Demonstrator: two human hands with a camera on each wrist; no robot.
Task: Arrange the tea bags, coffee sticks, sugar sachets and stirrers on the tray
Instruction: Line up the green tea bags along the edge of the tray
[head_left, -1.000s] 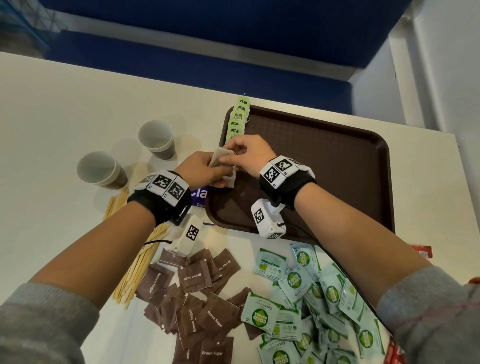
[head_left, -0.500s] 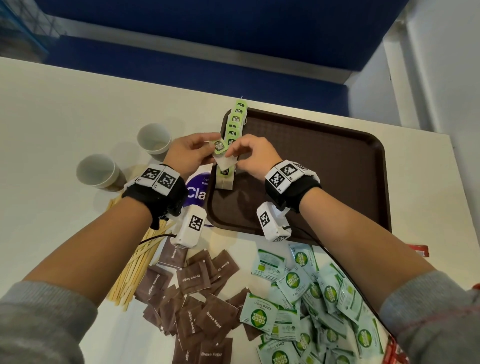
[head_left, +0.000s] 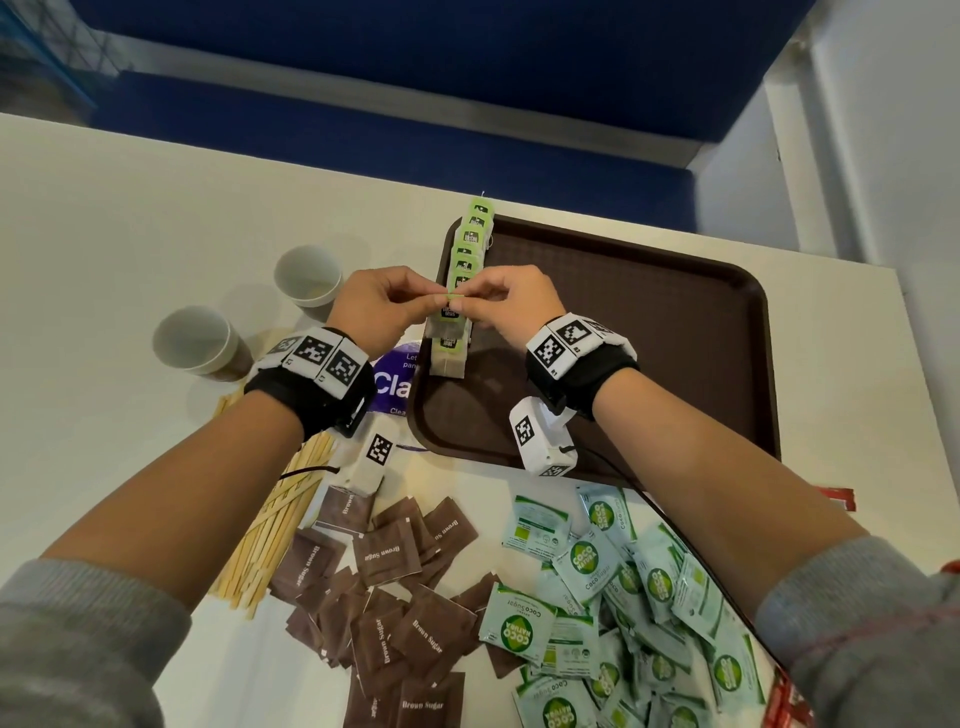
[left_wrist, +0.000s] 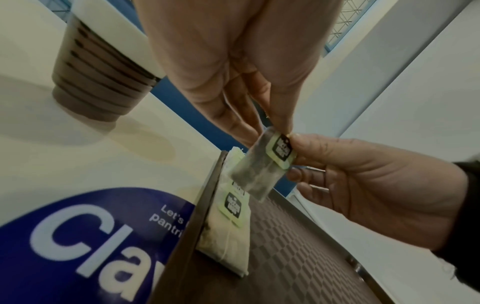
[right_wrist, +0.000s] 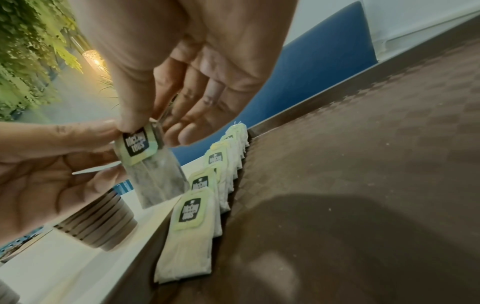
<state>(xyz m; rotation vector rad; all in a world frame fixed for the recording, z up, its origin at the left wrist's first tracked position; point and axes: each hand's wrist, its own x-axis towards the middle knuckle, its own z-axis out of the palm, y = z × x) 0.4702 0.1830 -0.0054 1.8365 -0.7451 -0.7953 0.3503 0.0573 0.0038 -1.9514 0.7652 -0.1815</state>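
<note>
Currently, item by item:

1. Tea bag in hand (left_wrist: 262, 164): hangs just above the tray's left edge, over the near end of the row. Left hand (head_left: 374, 306) and right hand (head_left: 511, 306) each pinch a top corner at the green tag, thumb and forefinger closed on it, other fingers loose. Judged reason: two-corner hold keeps the pouch hanging square, tag facing same way as the rest, so it can be laid down as the next shingle.

2. Row of tea bags (right_wrist: 207, 185): laid along left rim of tray (head_left: 649, 338), overlapping, tags up, running far corner toward near. Rim likely serves as straight guide.

3. Room on tray: bare floor to the right of the row and at the near end; row can grow toward the person w/o shifting anything. Left side tight: rim, then table, then a purple sticker beside the rim.

4. Paper cups (head_left: 309, 280): two, on table left of tray, near left hand; elbow clearance needs watching.

5. Stirrers (head_left: 275, 525): wooden bundle, table, near left. Not yet on tray.

6. Brown sugar sachets (head_left: 387, 556): loose heap, table, near centre.

7. Coco sugar sachets (head_left: 587, 561): green/white heap, near right, close to tray's near rim.

8. Coffee sticks: not identifiable w/ certainty; red packet edges at far right, unclear.
</note>
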